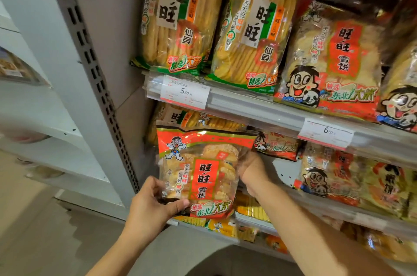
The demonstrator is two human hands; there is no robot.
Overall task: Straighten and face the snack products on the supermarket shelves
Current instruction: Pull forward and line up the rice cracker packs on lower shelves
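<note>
A red rice-cracker bag [203, 171] is held upright in front of the middle shelf, face toward me. My left hand [155, 203] pinches its lower left corner with thumb and fingers. My right hand [250, 169] grips the bag's right edge, fingers tucked behind it and partly hidden. Behind the bag stand yellow senbei bags [180, 117] and more red bags [277, 147] of the same kind. On the upper shelf two yellow-green senbei bags [180, 18] [255, 27] lean forward beside red snow-cracker bags [334, 59].
A grey slotted shelf upright [90, 54] runs down the left side. Price tags [184, 92] [326, 132] hang on the upper shelf's front rail. More snack bags [381, 187] fill the middle shelf at right, and yellow packs [225, 226] sit on the shelf below.
</note>
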